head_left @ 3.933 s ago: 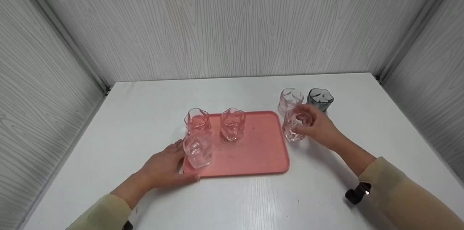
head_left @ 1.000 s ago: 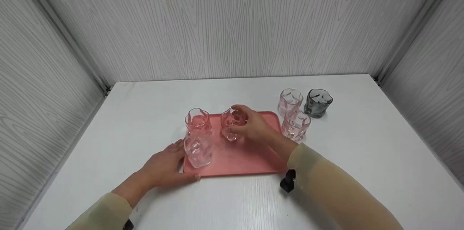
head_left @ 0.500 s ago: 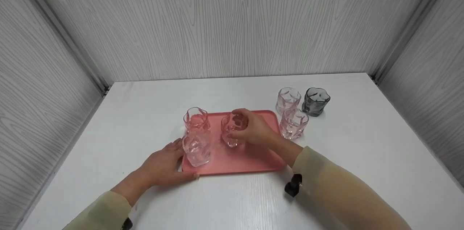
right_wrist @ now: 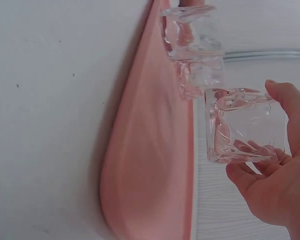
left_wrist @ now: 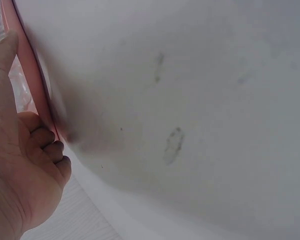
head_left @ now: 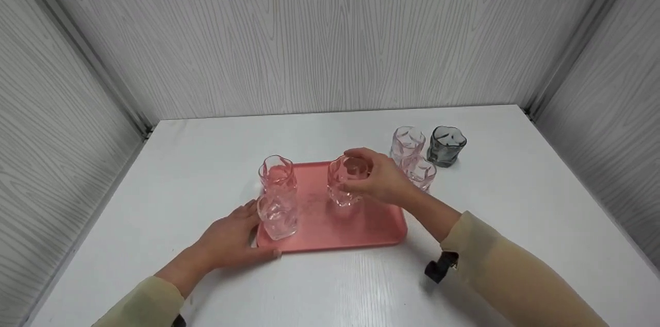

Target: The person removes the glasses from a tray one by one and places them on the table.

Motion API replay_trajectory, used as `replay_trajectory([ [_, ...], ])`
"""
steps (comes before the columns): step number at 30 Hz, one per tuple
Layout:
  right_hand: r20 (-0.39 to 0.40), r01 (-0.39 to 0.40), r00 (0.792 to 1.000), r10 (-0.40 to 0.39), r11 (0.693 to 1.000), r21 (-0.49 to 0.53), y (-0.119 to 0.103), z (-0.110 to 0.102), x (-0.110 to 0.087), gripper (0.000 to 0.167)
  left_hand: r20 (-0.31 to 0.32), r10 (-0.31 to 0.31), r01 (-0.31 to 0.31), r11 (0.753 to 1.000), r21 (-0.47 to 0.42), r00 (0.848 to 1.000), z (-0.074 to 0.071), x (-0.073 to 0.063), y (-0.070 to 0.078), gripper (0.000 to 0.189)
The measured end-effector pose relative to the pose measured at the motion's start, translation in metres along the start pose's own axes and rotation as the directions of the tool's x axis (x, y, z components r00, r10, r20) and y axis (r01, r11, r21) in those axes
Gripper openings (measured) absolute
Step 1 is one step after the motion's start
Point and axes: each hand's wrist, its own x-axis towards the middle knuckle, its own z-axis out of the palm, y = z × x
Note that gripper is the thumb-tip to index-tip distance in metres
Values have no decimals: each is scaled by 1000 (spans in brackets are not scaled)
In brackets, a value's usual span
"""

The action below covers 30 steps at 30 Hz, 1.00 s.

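Observation:
My left hand point(head_left: 234, 236) holds the left front corner of a pink tray point(head_left: 356, 231); its thumb point(left_wrist: 5, 52) touches the rim in the left wrist view. With thumb and fingers around its side, my right hand point(head_left: 384, 180) grips a clear, wavy-walled glass point(head_left: 337, 180), upright over the tray's back right part. That glass point(right_wrist: 247, 125) fills the hand's grasp in the right wrist view; whether its base touches the tray, I cannot tell. Two more glasses stand along the tray's left side: a back glass point(head_left: 278, 172) and a front glass point(head_left: 281, 218), close to my left fingers.
Off the tray's right edge stand a pinkish glass point(head_left: 407, 144), another pinkish glass point(head_left: 424, 172) partly hidden by my right hand, and a smoky grey glass point(head_left: 447, 146). The white table point(head_left: 216, 151) is bounded by a grey wood-grain back wall point(head_left: 330, 38) and side panels.
Earlier my right hand was at a pinkish glass right of the tray. It then took hold of the glass at the tray's back middle and has moved it rightward. My left hand stayed put.

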Motion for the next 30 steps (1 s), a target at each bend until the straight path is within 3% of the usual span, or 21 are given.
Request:
replay_trajectory([
  [15,-62,56,996,-58,998,-33,-26,-74,-21,77,9,-15,15,1000,-3,1000,-1,-1,2,110],
  [30,-156,14,987,-36,990,-143,-8,-133,-43,74,19,-17,17,1000,3,1000,0,1,2,111],
])
